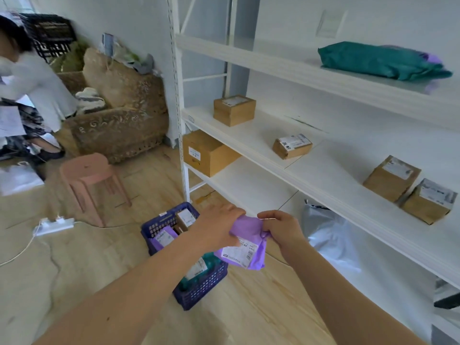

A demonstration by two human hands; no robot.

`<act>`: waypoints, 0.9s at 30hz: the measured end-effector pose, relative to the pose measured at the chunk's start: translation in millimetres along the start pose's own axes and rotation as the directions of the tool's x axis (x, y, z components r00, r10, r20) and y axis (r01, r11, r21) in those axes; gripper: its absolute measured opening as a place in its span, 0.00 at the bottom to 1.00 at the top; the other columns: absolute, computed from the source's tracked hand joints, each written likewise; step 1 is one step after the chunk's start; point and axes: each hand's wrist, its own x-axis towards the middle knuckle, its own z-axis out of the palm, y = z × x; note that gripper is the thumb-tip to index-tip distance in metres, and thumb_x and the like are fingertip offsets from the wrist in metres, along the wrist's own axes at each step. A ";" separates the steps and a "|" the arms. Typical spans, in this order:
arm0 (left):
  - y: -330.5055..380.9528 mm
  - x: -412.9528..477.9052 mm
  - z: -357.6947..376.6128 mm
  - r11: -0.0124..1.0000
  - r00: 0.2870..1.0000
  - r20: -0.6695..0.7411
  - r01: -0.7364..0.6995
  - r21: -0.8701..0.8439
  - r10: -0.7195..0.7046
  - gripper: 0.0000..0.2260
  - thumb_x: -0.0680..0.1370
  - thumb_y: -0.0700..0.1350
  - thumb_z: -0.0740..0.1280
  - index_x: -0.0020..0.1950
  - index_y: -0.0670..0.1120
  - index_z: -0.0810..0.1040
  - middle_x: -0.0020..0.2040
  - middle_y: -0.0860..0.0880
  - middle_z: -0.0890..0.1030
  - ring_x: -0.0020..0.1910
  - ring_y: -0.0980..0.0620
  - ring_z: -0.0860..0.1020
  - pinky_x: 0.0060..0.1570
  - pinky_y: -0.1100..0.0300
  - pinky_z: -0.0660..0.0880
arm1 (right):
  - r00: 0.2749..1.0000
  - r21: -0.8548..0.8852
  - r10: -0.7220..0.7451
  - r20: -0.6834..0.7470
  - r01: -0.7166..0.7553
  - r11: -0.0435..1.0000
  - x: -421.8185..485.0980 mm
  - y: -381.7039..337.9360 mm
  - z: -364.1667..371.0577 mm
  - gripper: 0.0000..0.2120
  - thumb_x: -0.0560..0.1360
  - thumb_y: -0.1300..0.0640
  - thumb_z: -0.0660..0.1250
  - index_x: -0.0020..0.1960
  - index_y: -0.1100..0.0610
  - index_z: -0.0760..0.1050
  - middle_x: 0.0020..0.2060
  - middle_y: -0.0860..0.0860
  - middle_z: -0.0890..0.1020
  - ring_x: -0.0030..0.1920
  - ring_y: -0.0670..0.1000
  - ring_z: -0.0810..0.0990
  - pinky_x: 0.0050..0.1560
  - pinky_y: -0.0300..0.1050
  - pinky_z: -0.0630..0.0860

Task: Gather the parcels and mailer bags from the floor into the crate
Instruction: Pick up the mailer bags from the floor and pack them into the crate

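I hold a purple mailer bag [245, 247] with a white label in both hands, just above the right side of the crate. My left hand [216, 226] grips its upper left part and my right hand [281, 230] pinches its top right corner. The dark blue plastic crate [199, 292] stands on the wooden floor below my arms. Inside it lie another purple mailer [163, 239], a small brown box with a label [185, 219] and a teal mailer [199, 268], partly hidden by my left forearm.
A white shelf unit [286, 155] on the right carries several brown boxes and a teal bag [378, 61]; a silver mailer [328, 235] lies on its lowest shelf. A pink stool [87, 175], a power strip [53, 226] and a patterned armchair [119, 120] stand left; a person bends at far left.
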 end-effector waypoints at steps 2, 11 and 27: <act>-10.0 8.3 0.3 0.999 0.999 -0.022 0.035 -0.003 -0.035 0.14 0.73 0.49 0.66 0.57 0.46 0.73 0.50 0.48 0.78 0.49 0.47 0.76 0.45 0.58 0.66 | 0.999 -0.013 -0.009 0.032 0.010 1.000 14.8 -5.1 11.3 0.17 0.65 0.77 0.59 0.34 0.57 0.78 0.22 0.54 0.75 0.25 0.51 0.70 0.30 0.40 0.71; -112.9 88.3 -5.5 0.906 0.948 0.019 0.310 -0.290 -0.318 0.04 0.78 0.47 0.63 0.46 0.49 0.71 0.40 0.52 0.75 0.40 0.52 0.73 0.38 0.62 0.66 | 0.998 -0.077 -0.029 0.056 0.033 0.996 136.9 -50.5 49.7 0.09 0.73 0.64 0.64 0.46 0.52 0.78 0.35 0.47 0.77 0.37 0.49 0.74 0.46 0.44 0.72; -264.0 202.7 1.4 0.408 0.755 0.255 0.568 -0.715 -0.605 0.19 0.68 0.52 0.72 0.50 0.39 0.77 0.46 0.38 0.82 0.45 0.38 0.80 0.49 0.46 0.76 | 0.906 -0.234 0.263 0.331 -0.191 0.953 307.0 -49.7 123.1 0.24 0.76 0.67 0.61 0.71 0.55 0.64 0.44 0.53 0.74 0.33 0.47 0.72 0.31 0.36 0.71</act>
